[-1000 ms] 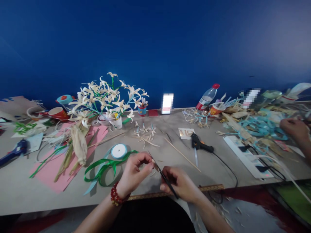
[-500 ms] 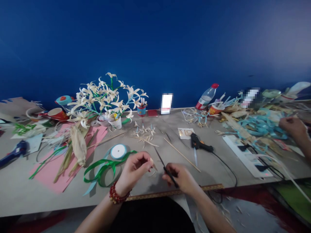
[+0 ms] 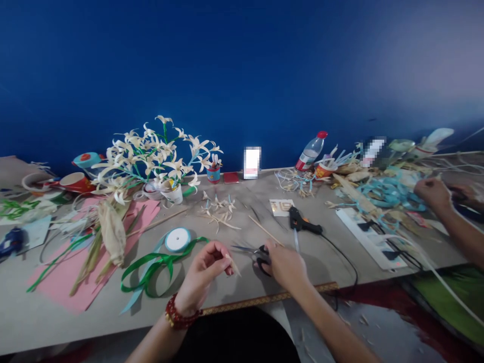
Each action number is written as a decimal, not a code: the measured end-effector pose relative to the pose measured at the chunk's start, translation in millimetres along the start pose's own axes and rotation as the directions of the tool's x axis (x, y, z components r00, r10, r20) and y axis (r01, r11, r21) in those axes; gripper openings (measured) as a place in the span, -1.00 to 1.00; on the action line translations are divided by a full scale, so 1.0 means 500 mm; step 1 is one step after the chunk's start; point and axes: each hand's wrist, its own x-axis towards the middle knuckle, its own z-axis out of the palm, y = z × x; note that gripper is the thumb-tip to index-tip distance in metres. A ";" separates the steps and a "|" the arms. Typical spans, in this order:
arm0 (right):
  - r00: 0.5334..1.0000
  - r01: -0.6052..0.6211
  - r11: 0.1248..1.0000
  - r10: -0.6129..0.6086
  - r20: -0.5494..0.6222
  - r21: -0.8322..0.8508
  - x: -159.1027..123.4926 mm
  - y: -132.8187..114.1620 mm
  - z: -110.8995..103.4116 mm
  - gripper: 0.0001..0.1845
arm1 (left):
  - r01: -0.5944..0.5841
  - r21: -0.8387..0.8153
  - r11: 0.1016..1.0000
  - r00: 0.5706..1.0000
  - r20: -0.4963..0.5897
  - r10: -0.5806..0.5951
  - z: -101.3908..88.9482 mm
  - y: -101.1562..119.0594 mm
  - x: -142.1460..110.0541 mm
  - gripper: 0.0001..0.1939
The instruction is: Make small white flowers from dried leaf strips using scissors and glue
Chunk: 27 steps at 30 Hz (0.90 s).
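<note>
My left hand [image 3: 204,275] is closed in a pinch on a small pale straw strip [image 3: 233,264] above the grey table [image 3: 45,312]. It wears a red bead bracelet [image 3: 177,316]. My right hand [image 3: 285,264] rests on the table with its fingers on the black handles of the scissors [image 3: 252,250], whose blades lie flat and point left. A green ribbon [image 3: 155,262] and a light blue ribbon roll [image 3: 177,239] lie just left of my left hand.
A black glue gun [image 3: 302,224] with its cable, thin wooden sticks [image 3: 264,231], a vase of cream straw flowers [image 3: 159,156], a pink sheet [image 3: 83,262], a corn husk [image 3: 111,234] and a plastic bottle [image 3: 310,150] fill the table. Another person's hand [image 3: 433,194] works at the right.
My right hand has lowered the scissors from near the strip down flat onto the table, farther from me. My left hand still pinches the strip. The view has shifted slightly right.
</note>
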 end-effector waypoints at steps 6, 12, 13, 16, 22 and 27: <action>0.994 0.113 0.993 -0.113 0.001 0.043 0.023 0.010 0.001 -0.77 | -0.003 -0.003 1.000 0.999 -0.043 0.003 -0.007 -0.011 -0.003 -0.82; 0.956 0.279 0.944 -0.290 0.039 0.179 0.033 0.045 -0.017 -0.78 | -0.043 0.003 0.999 0.994 -0.096 0.043 -0.010 -0.012 -0.005 -0.84; 0.948 0.307 0.925 -0.318 0.016 0.223 0.029 0.045 -0.026 -0.79 | -0.056 0.011 0.998 0.993 -0.104 0.057 -0.010 -0.012 -0.004 -0.85; 0.903 0.429 0.821 -0.383 -0.193 0.378 0.004 0.022 -0.052 -0.75 | -0.070 0.031 0.997 0.989 -0.128 0.073 -0.007 -0.013 -0.001 -0.85; 0.631 0.769 0.551 -0.567 -0.530 0.325 -0.028 -0.051 -0.060 -0.62 | -0.062 -0.010 0.998 0.995 -0.083 0.061 0.004 -0.022 0.003 -0.90; 0.657 0.752 0.419 -0.402 -0.638 0.510 -0.017 -0.069 -0.049 -0.73 | -0.210 0.266 0.941 0.973 -0.041 0.229 0.005 -0.010 -0.010 -0.92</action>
